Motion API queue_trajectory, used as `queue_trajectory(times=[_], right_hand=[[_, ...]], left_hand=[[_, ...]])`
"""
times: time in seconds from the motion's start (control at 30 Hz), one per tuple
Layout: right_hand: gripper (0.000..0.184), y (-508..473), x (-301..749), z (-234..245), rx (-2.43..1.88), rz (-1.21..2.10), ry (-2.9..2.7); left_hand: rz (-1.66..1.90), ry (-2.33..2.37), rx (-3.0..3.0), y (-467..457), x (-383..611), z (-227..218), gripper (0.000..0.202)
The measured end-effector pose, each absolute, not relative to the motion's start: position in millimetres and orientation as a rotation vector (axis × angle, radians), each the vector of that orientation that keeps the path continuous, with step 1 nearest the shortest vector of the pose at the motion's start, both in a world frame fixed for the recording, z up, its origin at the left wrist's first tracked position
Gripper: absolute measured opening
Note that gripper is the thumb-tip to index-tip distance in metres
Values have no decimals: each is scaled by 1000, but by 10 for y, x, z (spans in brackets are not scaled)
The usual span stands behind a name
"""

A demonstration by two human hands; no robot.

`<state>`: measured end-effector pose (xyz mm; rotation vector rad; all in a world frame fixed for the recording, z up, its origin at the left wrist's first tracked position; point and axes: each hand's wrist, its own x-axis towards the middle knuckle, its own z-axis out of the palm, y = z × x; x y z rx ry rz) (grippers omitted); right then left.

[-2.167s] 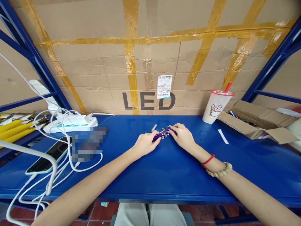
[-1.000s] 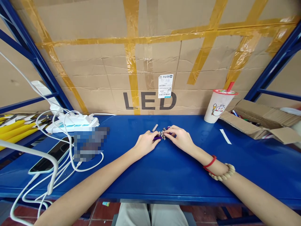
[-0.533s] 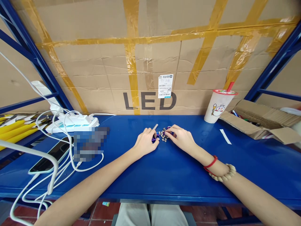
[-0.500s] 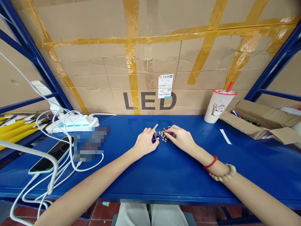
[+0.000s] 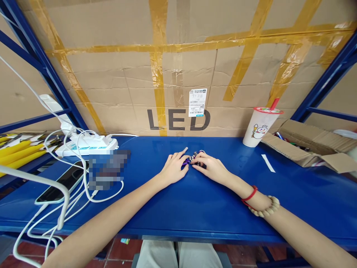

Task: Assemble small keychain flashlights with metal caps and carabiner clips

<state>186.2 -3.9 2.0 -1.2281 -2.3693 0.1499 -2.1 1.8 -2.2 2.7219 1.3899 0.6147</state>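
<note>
On the blue tabletop, my left hand (image 5: 174, 168) curls around several shiny purple rods (image 5: 185, 162), its index finger stretched out past them. Close by on the right, my right hand (image 5: 213, 167) has its fingers bent over a cluster of small silver balls (image 5: 193, 158). The thumb and index finger press in at the side of the balls. Dark pieces show under the right fingers, partly hidden. Only a narrow gap, filled by the balls and rods, lies between the two hands.
A white paper cup (image 5: 260, 128) with a red straw stands at back right beside an open cardboard box (image 5: 299, 149). A white strip (image 5: 268, 163) lies nearer. At left are a power strip (image 5: 89, 145), cables and a phone (image 5: 63, 184). Taped cardboard (image 5: 178, 78) closes the back.
The silver balls, spread out between my hands before, are now bunched closer and more covered. My right fingers have moved lower and in toward the left hand. The purple rods have shifted.
</note>
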Motion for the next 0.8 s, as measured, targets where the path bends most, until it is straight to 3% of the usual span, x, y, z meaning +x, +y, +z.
queue_trajectory(times=[0.37, 0.8], right_hand=[[20, -23, 1874, 4, -1219, 146, -2369], [19, -26, 1869, 10, -1257, 151, -2342]], left_hand=[[717, 1629, 2653, 54, -27, -61, 32], [712, 1535, 2706, 51, -31, -43, 39]])
